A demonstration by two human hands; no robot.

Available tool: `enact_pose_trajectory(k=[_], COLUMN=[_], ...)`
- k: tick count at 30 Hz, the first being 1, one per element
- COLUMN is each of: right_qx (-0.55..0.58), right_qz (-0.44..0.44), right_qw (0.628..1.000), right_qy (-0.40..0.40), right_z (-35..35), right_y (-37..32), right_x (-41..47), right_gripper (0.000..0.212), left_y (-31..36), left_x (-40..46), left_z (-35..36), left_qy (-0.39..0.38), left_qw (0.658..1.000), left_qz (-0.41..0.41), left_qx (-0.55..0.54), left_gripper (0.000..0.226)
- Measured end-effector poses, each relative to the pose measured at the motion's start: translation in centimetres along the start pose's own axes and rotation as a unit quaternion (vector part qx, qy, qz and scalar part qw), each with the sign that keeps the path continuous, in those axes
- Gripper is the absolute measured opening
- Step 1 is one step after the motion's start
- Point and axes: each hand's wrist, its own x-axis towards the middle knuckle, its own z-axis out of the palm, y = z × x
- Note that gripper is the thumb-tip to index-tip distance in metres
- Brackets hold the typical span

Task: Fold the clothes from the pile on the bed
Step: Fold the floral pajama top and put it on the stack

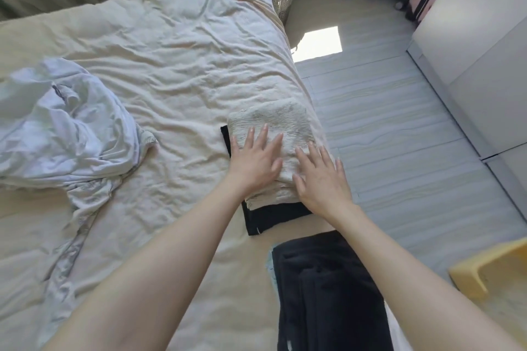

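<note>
From the head view, the left hand [255,155] and right hand [319,178] lie flat, fingers straight, side by side on a folded cream garment [273,128] stacked on a folded black garment [271,215] at the bed's [176,65] right edge. This looks like the smoothing step (nearly done). Next likely calls for reaching left to the unfolded white garment [65,128].

Both hands, left hand [254,158] and right hand [321,179], press flat on folded cream garment [281,128] stacked atop black garment [271,215] near the bed's [171,65] right edge.
</note>
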Motion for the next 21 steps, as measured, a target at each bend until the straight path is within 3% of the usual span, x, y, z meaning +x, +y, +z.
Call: enact_pose_trajectory(k=[4, 6, 10, 17, 21], right_qx=[0.09, 0.109, 0.065, 0.05, 0.023], right_qz=[-0.04, -0.061, -0.136, -0.225, -0.269], right_qw=[0.992, 0.989, 0.984, 0.957, 0.946], right_qy=[0.076, 0.084, 0.096, 0.179, 0.177], right_z=[-2.6, -2.9, -4.1, -9.4, -10.3], right_y=[-2.2, -3.5, -5.7, -12.1, -16.5], right_x=[-6.4, -10.6, -16.9, -25.2, -31.2], right_gripper=[0.062, 0.062, 0.058, 0.063, 0.067], left_y=[0.4, 0.5, -1.3, -2.8, -2.0], left_x=[-10.1, -16.4, -24.8, -36.6, -44.1], left_z=[0.0, 0.7, -0.4, -5.5, -5.7], left_qy=[0.142, 0.162, 0.154, 0.265, 0.288], left_qw=[0.976, 0.963, 0.963, 0.93, 0.912], left_qz=[-0.029, -0.065, -0.115, -0.132, -0.13], left_qx=[-0.161, -0.205, -0.191, -0.218, -0.262], left_gripper=[0.057, 0.056, 0.056, 0.058, 0.059])
